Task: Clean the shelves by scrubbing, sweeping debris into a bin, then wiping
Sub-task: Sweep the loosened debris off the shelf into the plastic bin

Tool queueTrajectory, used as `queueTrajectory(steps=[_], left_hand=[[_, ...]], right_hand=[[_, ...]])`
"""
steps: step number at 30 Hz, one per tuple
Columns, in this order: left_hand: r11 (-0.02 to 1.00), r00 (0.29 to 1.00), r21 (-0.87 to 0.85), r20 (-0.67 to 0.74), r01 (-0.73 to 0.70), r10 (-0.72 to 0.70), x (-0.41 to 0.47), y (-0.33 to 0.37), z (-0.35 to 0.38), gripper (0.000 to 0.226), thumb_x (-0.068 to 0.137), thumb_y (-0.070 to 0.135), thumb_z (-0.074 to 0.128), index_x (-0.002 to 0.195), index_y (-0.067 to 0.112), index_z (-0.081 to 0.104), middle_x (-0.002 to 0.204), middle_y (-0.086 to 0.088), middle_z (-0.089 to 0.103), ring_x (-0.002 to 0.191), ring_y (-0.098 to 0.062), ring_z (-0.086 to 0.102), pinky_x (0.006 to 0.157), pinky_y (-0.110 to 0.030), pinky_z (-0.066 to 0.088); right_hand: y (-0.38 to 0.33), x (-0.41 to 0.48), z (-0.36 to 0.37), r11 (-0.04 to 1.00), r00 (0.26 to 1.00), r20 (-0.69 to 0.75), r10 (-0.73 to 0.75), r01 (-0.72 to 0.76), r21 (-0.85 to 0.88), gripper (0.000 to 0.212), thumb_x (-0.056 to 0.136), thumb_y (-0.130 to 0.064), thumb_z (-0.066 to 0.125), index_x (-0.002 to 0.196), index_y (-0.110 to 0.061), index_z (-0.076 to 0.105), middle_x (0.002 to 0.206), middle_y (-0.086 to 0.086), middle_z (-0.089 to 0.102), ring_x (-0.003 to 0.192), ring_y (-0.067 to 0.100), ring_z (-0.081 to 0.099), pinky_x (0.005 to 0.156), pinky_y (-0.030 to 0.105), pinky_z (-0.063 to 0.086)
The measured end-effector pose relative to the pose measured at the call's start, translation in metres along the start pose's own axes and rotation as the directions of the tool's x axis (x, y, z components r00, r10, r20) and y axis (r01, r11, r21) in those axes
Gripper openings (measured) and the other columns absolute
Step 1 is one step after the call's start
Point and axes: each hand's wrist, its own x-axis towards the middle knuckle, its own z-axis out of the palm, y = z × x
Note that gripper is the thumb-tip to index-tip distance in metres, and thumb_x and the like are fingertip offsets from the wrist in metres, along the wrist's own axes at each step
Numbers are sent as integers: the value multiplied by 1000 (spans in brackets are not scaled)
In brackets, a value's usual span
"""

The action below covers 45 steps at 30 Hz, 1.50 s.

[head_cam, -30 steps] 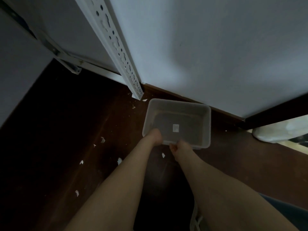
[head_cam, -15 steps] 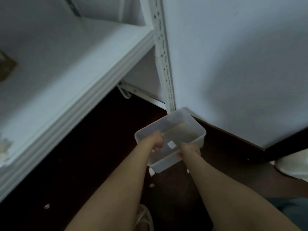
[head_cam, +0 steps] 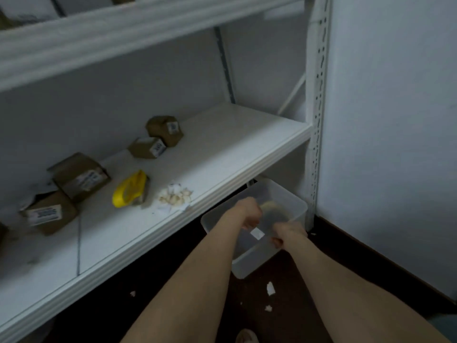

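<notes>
A clear plastic bin point(head_cam: 288, 199) is held in the air just below the front edge of the white shelf point(head_cam: 222, 154), near its right post. My left hand point(head_cam: 248, 212) grips the bin's near rim and my right hand point(head_cam: 288, 232) grips the same rim a little further right. The bin carries a small white label and something brownish lies blurred inside it. A heap of pale crumpled debris point(head_cam: 174, 196) sits at the shelf's front edge, left of the bin. A yellow brush point(head_cam: 129, 190) lies beside the heap.
Several brown cardboard boxes point(head_cam: 79, 177) with labels stand on the shelf's left and back. A white perforated post point(head_cam: 317, 107) and a pale wall bound the right side. White scraps point(head_cam: 270, 288) lie on the dark floor. A higher shelf point(head_cam: 123, 28) runs above.
Both hands have lifted the bin off the floor up to the shelf's front edge. The view has swung up from the floor to the shelf with the boxes, brush and debris.
</notes>
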Motion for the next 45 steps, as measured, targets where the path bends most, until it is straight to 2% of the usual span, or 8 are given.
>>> queueTrajectory(steps=[7, 10, 14, 18, 25, 39, 43, 45], left_hand=[[970, 973, -197, -209, -143, 101, -65, -21, -62, 24, 91, 1, 49, 110, 0, 63, 83, -14, 64, 59, -17, 59, 59, -29, 55], [942, 926, -263, -363, -209, 104, -89, -33, -87, 23, 95, 9, 46, 107, 0, 64, 89, -15, 66, 57, -15, 58, 49, -22, 52], [968, 736, -143, -674, -205, 56, -110, -56, -123, 26, 93, 12, 45, 105, 11, 68, 103, -12, 69, 86, -26, 64, 74, -34, 55], [996, 562, -1, -826, 85, -49, -118, -95, -158, 35, 91, 17, 49, 126, 14, 55, 126, -15, 55, 119, -33, 48, 94, -39, 44], [927, 680, -252, -630, 279, -376, -91, -172, -183, 65, 92, 44, 47, 140, 6, 27, 141, -19, 38, 127, -35, 41, 99, -45, 42], [950, 730, -303, -634, 70, -256, -97, -178, -187, 39, 95, 23, 46, 123, -5, 52, 121, -24, 57, 111, -37, 56, 90, -39, 48], [950, 713, -310, -658, 39, -243, -105, -181, -181, 30, 94, 21, 50, 64, 21, 42, 106, -18, 61, 105, -34, 59, 87, -37, 49], [950, 702, -310, -667, 42, -249, -108, -179, -177, 32, 93, 18, 51, 63, 21, 42, 102, -18, 59, 108, -35, 58, 89, -37, 48]], right_hand=[[-15, -58, 38, 995, 989, 109, -101, 102, -1, 7, 86, -1, 57, 86, -1, 50, 69, 14, 53, 52, 26, 57, 67, 43, 57], [-17, -72, 54, 994, 982, 156, -103, 98, 42, 20, 86, 2, 56, 104, -4, 50, 86, 14, 54, 56, 26, 54, 37, 30, 52], [-18, -76, 77, 994, 968, 227, -104, 105, 8, 25, 88, 2, 48, 113, -5, 47, 86, 16, 51, 57, 25, 54, 27, 24, 43], [-18, -69, 95, 990, 965, 246, -93, 115, -77, 20, 88, 0, 46, 108, -2, 48, 80, 17, 52, 54, 23, 57, 26, 20, 39], [-18, -63, 114, 971, 973, 211, -99, 141, -192, 7, 92, -3, 47, 97, 1, 50, 68, 18, 57, 27, 15, 54, 27, 17, 35], [-21, -67, 122, 979, 973, 213, -83, 119, -163, 6, 92, -4, 51, 94, 2, 51, 68, 16, 57, 56, 22, 61, 48, 27, 51], [-22, -67, 123, 978, 962, 258, -85, 130, -163, 12, 92, -2, 48, 102, 5, 49, 68, 17, 57, 54, 23, 61, 42, 26, 52], [-22, -69, 121, 978, 958, 275, -85, 133, -161, 14, 92, -1, 46, 105, 5, 47, 68, 18, 55, 49, 22, 59, 31, 21, 45]])
